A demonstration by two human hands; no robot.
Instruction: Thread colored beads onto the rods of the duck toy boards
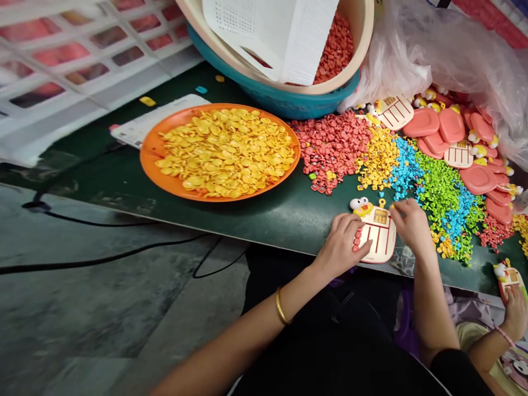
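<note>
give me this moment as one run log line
left hand: holds pink duck-topped toy abacus | right hand: fingers at its top edge | beside: loose heap of small green plastic beads

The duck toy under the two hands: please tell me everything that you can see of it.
The duck toy is a flat cream plastic board with a yellow duck head with big eyes at its top left, a small orange panel beside it, and red slots running down its face. A few red beads sit in the left slots. It lies flat at the near edge of the green table. The left hand rests on its left side; the right hand touches its upper right.
</note>
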